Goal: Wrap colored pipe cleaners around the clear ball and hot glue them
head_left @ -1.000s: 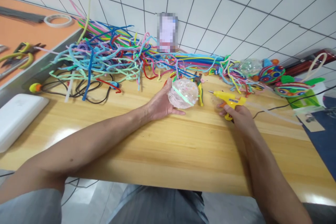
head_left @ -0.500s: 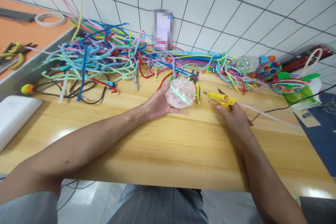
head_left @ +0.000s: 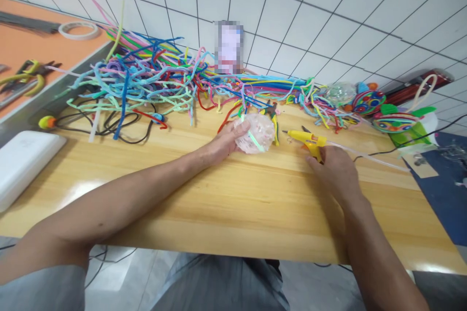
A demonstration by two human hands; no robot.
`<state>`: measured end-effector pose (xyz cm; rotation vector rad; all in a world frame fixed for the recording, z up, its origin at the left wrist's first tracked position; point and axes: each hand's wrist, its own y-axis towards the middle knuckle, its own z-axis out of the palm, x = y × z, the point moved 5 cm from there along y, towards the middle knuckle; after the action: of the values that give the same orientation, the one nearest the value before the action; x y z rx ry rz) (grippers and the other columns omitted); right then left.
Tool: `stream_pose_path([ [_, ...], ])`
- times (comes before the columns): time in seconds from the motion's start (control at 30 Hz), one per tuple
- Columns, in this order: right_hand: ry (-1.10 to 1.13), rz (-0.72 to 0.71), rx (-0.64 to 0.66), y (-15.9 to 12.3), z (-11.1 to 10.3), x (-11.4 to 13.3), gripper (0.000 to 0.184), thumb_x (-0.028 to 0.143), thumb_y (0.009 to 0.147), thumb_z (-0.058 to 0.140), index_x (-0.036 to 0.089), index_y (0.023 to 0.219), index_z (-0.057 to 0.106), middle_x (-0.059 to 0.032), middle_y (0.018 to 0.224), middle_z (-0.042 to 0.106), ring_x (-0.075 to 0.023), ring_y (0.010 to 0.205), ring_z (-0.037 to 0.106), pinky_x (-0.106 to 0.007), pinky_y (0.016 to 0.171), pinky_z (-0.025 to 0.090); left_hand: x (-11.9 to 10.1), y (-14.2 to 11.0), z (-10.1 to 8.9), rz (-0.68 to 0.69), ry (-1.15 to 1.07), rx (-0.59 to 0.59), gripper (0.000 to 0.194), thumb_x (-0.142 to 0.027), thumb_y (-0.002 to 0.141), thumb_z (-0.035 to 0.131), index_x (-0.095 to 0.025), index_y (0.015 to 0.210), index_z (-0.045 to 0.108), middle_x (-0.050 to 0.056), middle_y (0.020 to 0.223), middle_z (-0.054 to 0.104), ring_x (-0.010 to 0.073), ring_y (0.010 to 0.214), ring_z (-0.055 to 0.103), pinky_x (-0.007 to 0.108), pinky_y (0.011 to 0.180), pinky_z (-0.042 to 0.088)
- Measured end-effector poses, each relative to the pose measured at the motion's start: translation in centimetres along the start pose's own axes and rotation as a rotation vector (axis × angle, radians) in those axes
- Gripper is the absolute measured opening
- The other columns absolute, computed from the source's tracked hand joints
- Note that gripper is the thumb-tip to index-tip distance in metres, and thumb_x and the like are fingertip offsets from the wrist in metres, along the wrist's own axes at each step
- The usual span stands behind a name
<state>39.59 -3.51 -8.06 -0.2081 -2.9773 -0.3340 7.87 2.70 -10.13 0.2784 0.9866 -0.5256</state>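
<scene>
Viewed from behind the worker, twelve o'clock straight ahead. At ten, a white case (head_left: 29, 165) lies on the wooden table (head_left: 233, 214); at eleven, a tangle of pipe cleaners (head_left: 146, 80). The left hand (head_left: 222, 143) is curled round the near-left side of a clear ball (head_left: 263, 132) at twelve, thumb across its face; contact with the tabletop cannot be determined. Pliers (head_left: 276, 131) lie just beyond it. At one, the right hand (head_left: 339, 167) is closed round the handle of a yellow glue gun (head_left: 305, 139), nozzle pointing to nine; trigger pressure cannot be determined.

Assessment: the ball looks light, thin-walled and slick — liable to dent or slip. Recommended hold: a broad, gentle cradle, clear of the green strip (head_left: 257, 141).

Change noted against half a second ago: the left thumb, then at the rim, now overlaps the ball, and the strip runs steeper.
</scene>
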Motion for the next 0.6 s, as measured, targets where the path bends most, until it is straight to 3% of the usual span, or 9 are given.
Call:
stream_pose_path([
  [0.17,0.079,0.100,0.068,0.6,0.6,-0.1,0.041,0.057,0.087,0.065,0.019,0.100,0.073,-0.0198,0.098,0.076,-0.0382,0.096,0.071,-0.051,0.089,0.054,-0.1,0.0,0.1,0.049,0.096,-0.024,0.087,-0.078,0.064,0.089,-0.016,0.123,0.068,0.013,0.114,0.077,0.0266,0.099,0.075,0.033,0.084,0.059],
  [0.27,0.177,0.136,0.100,1.3,0.8,0.2,0.048,0.056,0.087,0.062,0.018,0.112,0.076,-0.0192,0.105,0.078,-0.0390,0.102,0.072,-0.051,0.091,0.054,-0.9,-0.6,0.0,0.128,0.332,-0.089,0.082,-0.067,0.069,0.091,-0.018,0.129,0.064,0.012,0.122,0.073,0.0299,0.112,0.071,0.039,0.097,0.057],
  [0.37,0.260,0.196,0.082,1.5,0.1,0.3,0.051,0.057,0.086,0.061,0.019,0.116,0.077,-0.0146,0.101,0.080,-0.0371,0.097,0.072,-0.050,0.089,0.054,-1.5,-1.4,1.0,0.237,0.650,-0.069,0.093,-0.053,0.061,0.100,-0.021,0.139,0.062,0.015,0.140,0.066,0.0382,0.135,0.060,0.052,0.119,0.045],
  [0.47,0.451,0.188,0.061,1.3,-1.2,0.9,0.042,0.057,0.083,0.066,0.022,0.103,0.079,-0.0088,0.097,0.080,-0.0321,0.092,0.072,-0.046,0.087,0.054,-1.5,-2.5,2.7,0.325,0.820,0.067,0.100,-0.050,0.054,0.104,-0.023,0.140,0.063,0.018,0.154,0.058,0.0438,0.150,0.046,0.059,0.131,0.028],
  [0.53,0.589,0.176,0.078,1.1,-2.0,1.6,0.036,0.058,0.082,0.070,0.023,0.088,0.077,-0.0072,0.092,0.080,-0.0297,0.089,0.071,-0.043,0.083,0.055,-1.6,-3.1,3.4,0.354,0.811,0.135,0.095,-0.050,0.058,0.102,-0.024,0.141,0.064,0.019,0.158,0.055,0.0438,0.155,0.041,0.061,0.133,0.024],
  [0.6,0.699,0.165,0.109,1.0,-2.6,2.4,0.037,0.061,0.083,0.071,0.024,0.078,0.074,-0.0070,0.088,0.078,-0.0287,0.088,0.071,-0.041,0.080,0.056,-2.3,-3.4,3.7,0.390,0.768,0.127,0.082,-0.048,0.067,0.098,-0.025,0.139,0.066,0.018,0.159,0.054,0.0414,0.156,0.040,0.059,0.133,0.023],
])
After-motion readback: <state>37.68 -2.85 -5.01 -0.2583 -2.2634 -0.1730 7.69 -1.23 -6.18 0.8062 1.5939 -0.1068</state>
